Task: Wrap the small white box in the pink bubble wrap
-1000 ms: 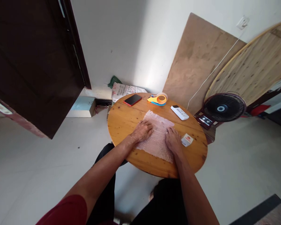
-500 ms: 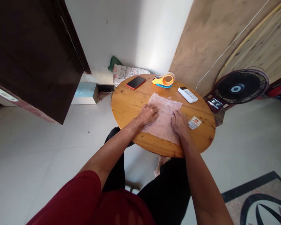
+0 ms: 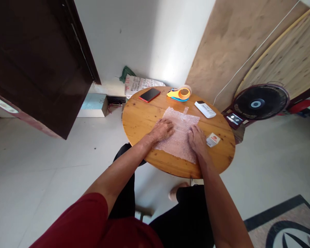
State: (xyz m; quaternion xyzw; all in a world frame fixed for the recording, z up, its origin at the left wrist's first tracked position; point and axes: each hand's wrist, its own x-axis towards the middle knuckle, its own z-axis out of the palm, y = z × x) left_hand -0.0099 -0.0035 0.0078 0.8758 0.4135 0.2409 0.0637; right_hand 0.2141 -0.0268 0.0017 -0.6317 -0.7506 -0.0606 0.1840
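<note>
A sheet of pinkish clear bubble wrap lies flat on the round wooden table. My left hand rests on its left side, palm down with the fingers stretched toward the middle. On the right edge of the wrap lies my right hand, also palm down, its fingers laid out and pointing away from me. A short strip of clear tape sticks out past the wrap's far edge. Just right of my right hand is a small white packet with a red mark.
Along the table's far side are a red-edged phone, an orange and blue tape dispenser and a white box-shaped device. Right of the table stands a fan. Printed sacks lean against the wall; a dark door is at left.
The camera view has shifted slightly. Both hands stay flat on the bubble wrap in nearly the same places, and the tape strip at the far edge shows more clearly.
</note>
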